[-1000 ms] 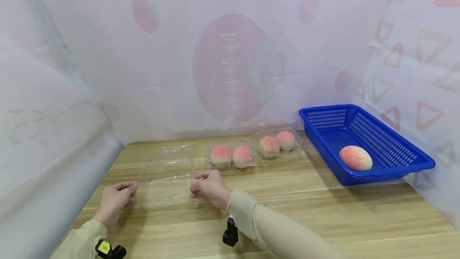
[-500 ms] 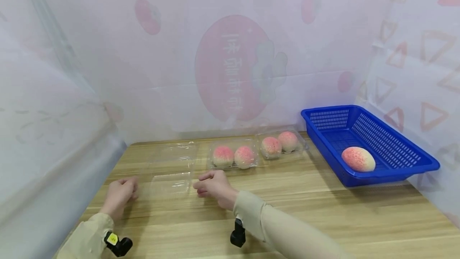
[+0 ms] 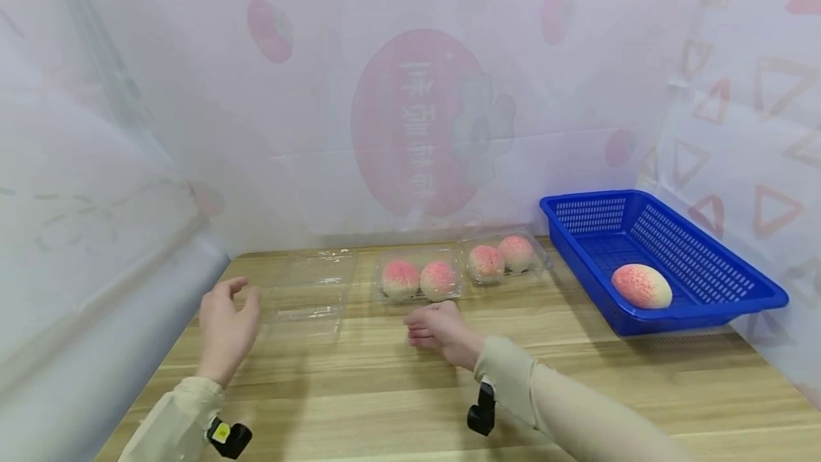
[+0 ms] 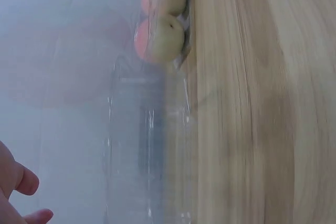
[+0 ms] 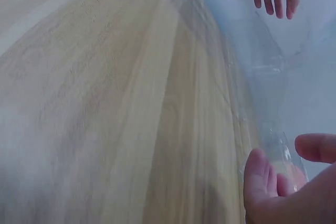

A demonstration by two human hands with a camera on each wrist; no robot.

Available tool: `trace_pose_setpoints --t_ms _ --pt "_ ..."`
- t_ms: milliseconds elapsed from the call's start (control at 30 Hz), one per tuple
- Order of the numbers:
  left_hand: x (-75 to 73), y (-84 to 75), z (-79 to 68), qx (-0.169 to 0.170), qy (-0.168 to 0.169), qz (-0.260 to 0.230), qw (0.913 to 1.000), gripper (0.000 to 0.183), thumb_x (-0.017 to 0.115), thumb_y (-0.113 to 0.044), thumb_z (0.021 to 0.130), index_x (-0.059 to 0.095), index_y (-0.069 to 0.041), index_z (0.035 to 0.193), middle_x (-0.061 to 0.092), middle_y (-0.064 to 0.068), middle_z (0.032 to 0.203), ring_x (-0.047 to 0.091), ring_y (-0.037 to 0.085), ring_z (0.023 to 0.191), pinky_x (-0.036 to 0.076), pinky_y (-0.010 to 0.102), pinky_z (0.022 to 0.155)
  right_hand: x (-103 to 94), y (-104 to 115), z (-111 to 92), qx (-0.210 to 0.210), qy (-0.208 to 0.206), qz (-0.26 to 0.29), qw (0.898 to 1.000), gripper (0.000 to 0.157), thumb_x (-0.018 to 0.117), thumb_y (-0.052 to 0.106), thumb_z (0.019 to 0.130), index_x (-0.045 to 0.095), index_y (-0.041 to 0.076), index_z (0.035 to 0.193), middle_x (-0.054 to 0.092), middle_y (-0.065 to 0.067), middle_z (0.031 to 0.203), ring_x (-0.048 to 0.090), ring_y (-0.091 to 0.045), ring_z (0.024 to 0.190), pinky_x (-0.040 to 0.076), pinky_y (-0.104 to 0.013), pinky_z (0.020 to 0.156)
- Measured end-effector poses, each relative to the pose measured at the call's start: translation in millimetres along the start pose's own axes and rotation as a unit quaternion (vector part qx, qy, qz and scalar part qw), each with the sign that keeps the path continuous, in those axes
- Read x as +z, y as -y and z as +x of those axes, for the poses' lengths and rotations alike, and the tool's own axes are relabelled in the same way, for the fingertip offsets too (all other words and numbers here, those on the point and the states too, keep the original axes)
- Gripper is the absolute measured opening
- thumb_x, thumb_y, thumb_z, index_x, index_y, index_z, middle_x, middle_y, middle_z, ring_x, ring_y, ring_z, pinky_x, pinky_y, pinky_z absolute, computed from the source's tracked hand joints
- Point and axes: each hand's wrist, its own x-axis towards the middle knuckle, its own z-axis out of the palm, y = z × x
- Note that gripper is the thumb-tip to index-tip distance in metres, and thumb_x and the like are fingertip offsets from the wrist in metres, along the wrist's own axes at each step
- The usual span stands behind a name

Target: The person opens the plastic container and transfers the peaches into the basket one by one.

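A clear plastic clamshell box (image 3: pixel 306 316) lies with its lid (image 3: pixel 317 266) folded back at the left of the table. My left hand (image 3: pixel 227 326) hovers by its left edge, thumb and fingers apart, holding nothing. My right hand (image 3: pixel 445 334) is to the right of the box, fingers loosely bent with nothing between them, as the right wrist view also shows. Just beyond it stands a lidded clear box (image 3: pixel 418 296) with two pink-and-cream peaches (image 3: pixel 400 279). Farther right, a second such box (image 3: pixel 509 274) holds two more peaches (image 3: pixel 486 262).
A blue slotted plastic basket (image 3: pixel 580 284) stands at the right of the wooden table (image 3: pixel 359 405), with one large peach (image 3: pixel 641 286) in it. White printed cloth (image 3: pixel 308 162) hangs behind and at both sides.
Both hands have come away from the clamshell box's sides. My left hand has lifted and opened its fingers; my right has moved right. The box stays on the table.
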Motion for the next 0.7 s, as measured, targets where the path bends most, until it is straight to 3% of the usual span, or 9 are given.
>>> trace_pose_setpoints --t_ms 167,300,400,500,700 --pt "14.4 -20.5 -7.4 0.042 0.0 -0.024 0.9988 0.044 0.046 -0.031 0.092 0.046 0.002 0.122 0.042 0.018 0.121 0.037 0.034 0.11 0.035 0.048 0.088 -22.8 11 -4 0.022 -0.026 0.009 0.999 0.041 0.06 0.003 0.082 0.044 -0.014 0.117 0.049 -0.032 0.112 0.059 -0.031 0.087 0.047 -0.039 0.084" --pt "28.9 -36.1 -10.0 0.06 0.012 -0.055 0.9966 0.041 0.05 -0.03 0.091 0.05 -0.001 0.12 0.048 0.015 0.117 0.046 0.029 0.106 0.043 0.04 0.087 -40.5 18 -8 0.039 -0.051 0.021 0.998 0.058 0.059 0.004 0.082 0.029 -0.012 0.128 0.041 -0.034 0.118 0.049 -0.04 0.103 0.044 -0.041 0.087" --pt "40.1 -47.9 -12.5 0.071 0.049 -0.072 0.9937 0.041 0.052 -0.029 0.09 0.05 -0.002 0.121 0.05 0.015 0.118 0.049 0.028 0.105 0.044 0.04 0.086 -52.8 24 -9 0.037 -0.079 0.032 0.996 0.065 0.061 0.004 0.081 0.021 -0.01 0.131 0.041 -0.033 0.117 0.051 -0.038 0.1 0.043 -0.041 0.088" --pt "50.6 -57.8 -15.9 0.077 0.098 -0.08 0.989 0.041 0.052 -0.028 0.09 0.048 -0.002 0.122 0.051 0.013 0.119 0.049 0.027 0.105 0.043 0.039 0.088 -63.3 29 -9 0.025 -0.094 0.028 0.995 0.061 0.059 0.005 0.082 0.023 -0.011 0.129 0.042 -0.031 0.114 0.054 -0.035 0.093 0.043 -0.041 0.088" --pt "76.0 -68.0 -25.5 0.087 0.191 -0.039 0.977 0.037 0.052 -0.023 0.09 0.049 -0.005 0.122 0.051 0.01 0.12 0.053 0.024 0.102 0.047 0.037 0.082 -78.5 43 -5 0.01 -0.112 -0.01 0.994 0.054 0.056 0.003 0.084 0.029 -0.011 0.129 0.041 -0.033 0.121 0.049 -0.039 0.104 0.044 -0.04 0.087"
